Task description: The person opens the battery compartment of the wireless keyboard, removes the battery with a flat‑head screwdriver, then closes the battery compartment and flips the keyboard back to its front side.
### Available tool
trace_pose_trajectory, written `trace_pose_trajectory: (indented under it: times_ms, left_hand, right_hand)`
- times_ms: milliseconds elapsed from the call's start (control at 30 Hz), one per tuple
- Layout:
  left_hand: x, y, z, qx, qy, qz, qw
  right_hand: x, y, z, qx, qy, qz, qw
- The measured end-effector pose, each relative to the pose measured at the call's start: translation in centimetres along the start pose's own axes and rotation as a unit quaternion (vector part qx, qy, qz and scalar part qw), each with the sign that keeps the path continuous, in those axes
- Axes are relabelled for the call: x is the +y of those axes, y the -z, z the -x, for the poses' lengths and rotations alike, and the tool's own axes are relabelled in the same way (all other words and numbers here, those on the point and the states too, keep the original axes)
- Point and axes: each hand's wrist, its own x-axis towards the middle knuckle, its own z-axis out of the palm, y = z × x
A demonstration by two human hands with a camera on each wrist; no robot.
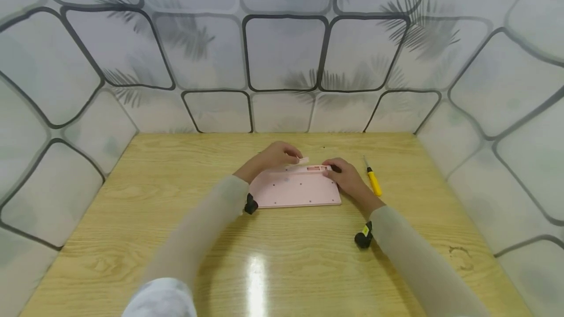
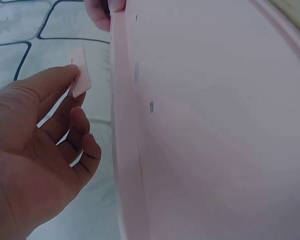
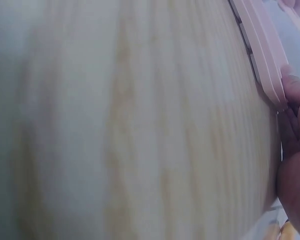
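A pink keyboard (image 1: 295,192) lies face down on the table, its back plate dotted with small screws. Near its far right corner is an uncovered battery compartment (image 1: 315,168) with reddish insides. My left hand (image 1: 278,154) pinches a small pink battery cover (image 2: 81,75) between thumb and index finger, just beyond the keyboard's far edge. The other left fingers curl loosely. My right hand (image 1: 345,175) grips the far right corner of the keyboard, thumb on the back plate and fingers round the edge. Keys (image 3: 254,67) show along the underside in the right wrist view.
A screwdriver (image 1: 374,182) with a yellow handle lies to the right of the keyboard, its tip pointing away. Patterned cloth walls (image 1: 286,53) enclose the wooden table (image 1: 308,268) at the back and sides.
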Motion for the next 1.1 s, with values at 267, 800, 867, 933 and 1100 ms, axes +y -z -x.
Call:
trace_pose_trajectory:
  times_ms: [267,800,867,933,1100]
  left_hand:
    - [1.0,-1.6,-1.3,-0.025,-0.023,-0.012,0.9994]
    - [1.8,-3.1,-3.5,-0.044,-0.005,-0.032,0.9985]
    - [1.9,-3.4,-3.6,-0.045,-0.007,-0.035,0.9983]
    - [1.9,-3.5,-3.7,-0.046,-0.011,-0.037,0.9982]
    - [2.3,-3.8,-3.7,-0.045,-0.017,-0.039,0.9981]
  right_hand:
    - [0.2,0.3,0.0,-0.005,0.003,-0.007,1.0]
    - [0.8,0.4,-0.2,-0.001,0.01,-0.01,1.0]
    - [0.8,0.3,-0.2,0.001,0.013,-0.011,1.0]
    - [0.8,0.3,-0.2,0.002,0.014,-0.012,1.0]
    - [0.6,0.3,-0.1,0.006,0.02,-0.021,1.0]
